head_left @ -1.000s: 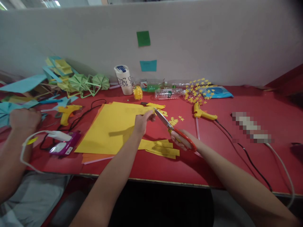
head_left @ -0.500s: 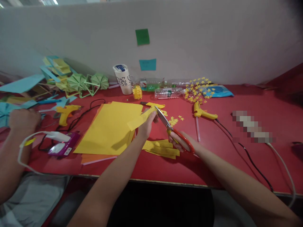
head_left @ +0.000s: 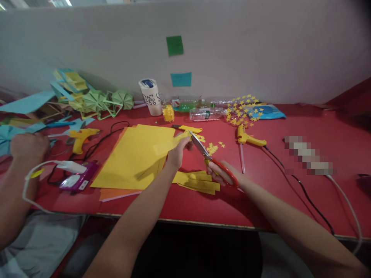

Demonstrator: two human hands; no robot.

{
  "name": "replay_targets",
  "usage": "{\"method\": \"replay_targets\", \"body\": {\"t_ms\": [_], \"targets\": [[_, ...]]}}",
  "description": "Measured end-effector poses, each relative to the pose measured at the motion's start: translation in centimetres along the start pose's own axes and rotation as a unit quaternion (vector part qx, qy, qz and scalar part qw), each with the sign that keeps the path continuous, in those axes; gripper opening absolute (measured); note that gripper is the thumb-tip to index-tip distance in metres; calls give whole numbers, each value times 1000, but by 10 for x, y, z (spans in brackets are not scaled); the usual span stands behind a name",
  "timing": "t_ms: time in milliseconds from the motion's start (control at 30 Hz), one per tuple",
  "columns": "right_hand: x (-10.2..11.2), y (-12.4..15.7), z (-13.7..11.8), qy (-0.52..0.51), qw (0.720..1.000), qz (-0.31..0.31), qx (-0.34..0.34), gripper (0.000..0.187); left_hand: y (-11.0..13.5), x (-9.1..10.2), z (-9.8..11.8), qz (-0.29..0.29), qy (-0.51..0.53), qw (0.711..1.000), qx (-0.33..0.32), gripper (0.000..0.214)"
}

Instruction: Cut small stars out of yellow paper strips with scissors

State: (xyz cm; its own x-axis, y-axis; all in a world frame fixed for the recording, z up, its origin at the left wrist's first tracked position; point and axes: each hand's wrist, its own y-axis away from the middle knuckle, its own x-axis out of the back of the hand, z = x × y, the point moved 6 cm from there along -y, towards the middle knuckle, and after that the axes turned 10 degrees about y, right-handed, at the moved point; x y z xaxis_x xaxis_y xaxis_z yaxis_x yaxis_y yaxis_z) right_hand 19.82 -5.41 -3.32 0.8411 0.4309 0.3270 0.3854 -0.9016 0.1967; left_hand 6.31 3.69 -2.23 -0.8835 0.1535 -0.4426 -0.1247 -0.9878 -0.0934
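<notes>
My left hand (head_left: 178, 150) is closed on a yellow paper strip (head_left: 166, 144), whose left end hangs over the paper stack. In my right hand (head_left: 218, 172) is a pair of scissors (head_left: 226, 170) with red handles. Its blade tips meet the strip's far right end, close to my left fingertips. Small yellow paper stars (head_left: 212, 148) lie just right of the blades. Below my hands rest more yellow strips (head_left: 199, 180). A yellow-handled cutter (head_left: 191, 129) lies behind the strip, partly hidden. Yellow sheets (head_left: 130, 158) lie over orange ones left of my left hand.
Two yellow glue guns (head_left: 251, 140) (head_left: 79, 139) lie right and left, with trailing cords. A purple power socket (head_left: 78, 180) is near another person's hand (head_left: 30, 146). A white tumbler (head_left: 150, 98), plastic bottles (head_left: 207, 114) and a star cluster (head_left: 243, 110) line the back.
My left hand has shifted slightly left and the paper strip has tilted with it. The scissors have barely moved, their tips still at the strip's end.
</notes>
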Motion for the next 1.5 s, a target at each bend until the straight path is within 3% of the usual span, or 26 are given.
{"method": "replay_targets", "body": {"t_ms": [233,867,1233,1500], "targets": [[-4,3,-2,-25,999,26,-40,41,1,-6,3,-33,-13,999,-31,24],[-3,3,-1,-30,998,38,-52,43,2,-7,5,-28,-24,999,-34,24],[-1,2,-3,-25,998,29,-47,44,1,2,-3,19,-19,999,19,24],[3,3,-4,4,998,41,-46,43,0,6,1,40,-12,999,-10,21]]}}
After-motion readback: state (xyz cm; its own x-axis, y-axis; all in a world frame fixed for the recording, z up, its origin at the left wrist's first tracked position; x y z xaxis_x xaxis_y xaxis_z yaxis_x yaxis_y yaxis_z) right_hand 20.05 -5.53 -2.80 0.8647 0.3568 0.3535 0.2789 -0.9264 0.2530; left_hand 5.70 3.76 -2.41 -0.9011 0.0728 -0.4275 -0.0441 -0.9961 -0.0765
